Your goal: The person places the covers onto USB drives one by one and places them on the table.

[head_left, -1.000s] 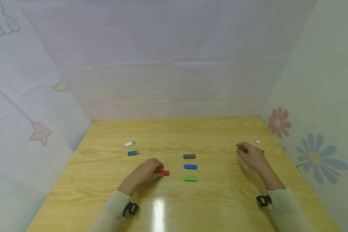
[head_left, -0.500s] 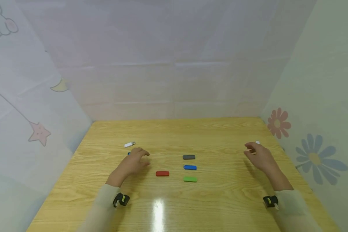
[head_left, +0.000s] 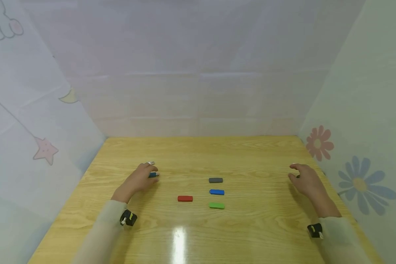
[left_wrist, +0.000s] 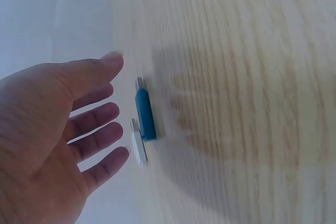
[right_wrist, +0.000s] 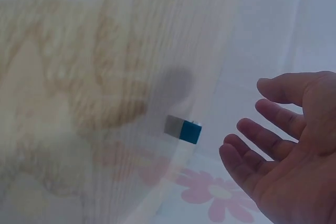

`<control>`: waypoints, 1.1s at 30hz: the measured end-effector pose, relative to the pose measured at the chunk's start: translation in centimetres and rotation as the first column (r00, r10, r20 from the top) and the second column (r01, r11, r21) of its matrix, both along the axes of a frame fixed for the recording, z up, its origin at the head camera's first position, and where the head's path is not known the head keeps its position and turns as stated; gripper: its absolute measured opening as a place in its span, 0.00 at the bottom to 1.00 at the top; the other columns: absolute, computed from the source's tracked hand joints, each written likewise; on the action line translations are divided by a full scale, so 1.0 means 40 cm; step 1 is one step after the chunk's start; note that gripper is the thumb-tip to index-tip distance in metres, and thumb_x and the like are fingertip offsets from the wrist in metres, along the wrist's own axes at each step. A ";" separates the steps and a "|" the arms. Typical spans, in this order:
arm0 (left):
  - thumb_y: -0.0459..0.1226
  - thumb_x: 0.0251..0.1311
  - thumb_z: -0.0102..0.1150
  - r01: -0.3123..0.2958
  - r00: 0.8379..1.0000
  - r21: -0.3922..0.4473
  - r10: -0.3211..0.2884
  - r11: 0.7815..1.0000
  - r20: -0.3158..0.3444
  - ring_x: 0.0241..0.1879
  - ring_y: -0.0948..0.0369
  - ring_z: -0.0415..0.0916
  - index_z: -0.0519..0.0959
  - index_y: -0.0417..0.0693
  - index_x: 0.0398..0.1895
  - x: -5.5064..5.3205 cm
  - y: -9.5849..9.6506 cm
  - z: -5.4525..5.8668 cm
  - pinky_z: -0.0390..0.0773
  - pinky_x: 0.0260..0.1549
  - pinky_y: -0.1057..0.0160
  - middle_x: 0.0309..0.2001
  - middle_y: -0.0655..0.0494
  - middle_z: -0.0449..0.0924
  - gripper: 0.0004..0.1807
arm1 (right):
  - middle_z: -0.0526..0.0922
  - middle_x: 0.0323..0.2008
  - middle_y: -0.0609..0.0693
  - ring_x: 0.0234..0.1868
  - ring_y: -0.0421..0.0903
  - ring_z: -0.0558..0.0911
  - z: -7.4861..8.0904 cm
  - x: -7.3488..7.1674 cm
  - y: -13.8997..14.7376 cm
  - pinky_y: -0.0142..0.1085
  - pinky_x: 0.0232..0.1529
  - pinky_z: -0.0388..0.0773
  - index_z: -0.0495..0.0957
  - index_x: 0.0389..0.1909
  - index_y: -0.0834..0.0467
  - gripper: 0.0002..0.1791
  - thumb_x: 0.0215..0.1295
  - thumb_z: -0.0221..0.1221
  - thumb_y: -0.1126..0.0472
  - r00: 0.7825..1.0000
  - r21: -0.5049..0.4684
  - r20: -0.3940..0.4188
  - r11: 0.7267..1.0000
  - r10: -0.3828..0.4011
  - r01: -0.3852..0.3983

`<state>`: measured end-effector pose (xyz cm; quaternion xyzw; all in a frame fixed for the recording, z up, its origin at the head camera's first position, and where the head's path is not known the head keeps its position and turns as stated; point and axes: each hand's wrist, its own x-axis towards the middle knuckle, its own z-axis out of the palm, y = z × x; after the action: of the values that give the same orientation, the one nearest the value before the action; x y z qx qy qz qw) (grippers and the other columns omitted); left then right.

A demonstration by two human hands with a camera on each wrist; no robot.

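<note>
My left hand (head_left: 136,182) hovers over the left of the table, fingers apart and loosely bent, nothing in its grasp. Just beyond the fingertips in the left wrist view lie a teal USB stick (left_wrist: 145,115) and a white USB stick (left_wrist: 138,148), metal plugs bare. In the head view the hand partly hides both sticks. At the far right, my right hand (head_left: 308,181) is held above the table with relaxed fingers. A small teal cap (right_wrist: 190,131) lies on the wood near it, apart from the fingers in the right wrist view.
A red stick-shaped piece (head_left: 185,198) lies left of centre. Grey (head_left: 216,180), blue (head_left: 216,192) and green (head_left: 216,205) pieces form a column beside it. Patterned sheets (head_left: 359,110) border the wooden table (head_left: 250,234) at the back and sides.
My left hand has let go of the red piece and moved left and away to the teal USB stick. My right hand has shifted right, covering the small caps in the head view.
</note>
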<state>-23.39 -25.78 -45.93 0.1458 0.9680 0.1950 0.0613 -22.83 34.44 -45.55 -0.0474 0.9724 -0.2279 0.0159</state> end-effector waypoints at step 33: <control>0.39 0.69 0.63 0.036 0.999 -0.081 -0.033 0.996 0.035 0.54 0.46 0.74 0.80 0.41 0.55 -0.043 -0.047 -0.025 0.76 0.55 0.44 0.52 0.44 0.77 0.15 | 0.66 0.59 0.80 0.54 0.76 0.71 -0.042 -0.037 0.087 0.65 0.48 0.73 0.69 0.63 0.75 0.25 0.71 0.48 0.63 0.991 0.094 0.133 0.996 -0.027 0.014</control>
<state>-25.10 -27.66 -46.92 0.1564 0.9714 0.1565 0.0867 -24.30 37.91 -47.24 -0.0213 0.9791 -0.1855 0.0809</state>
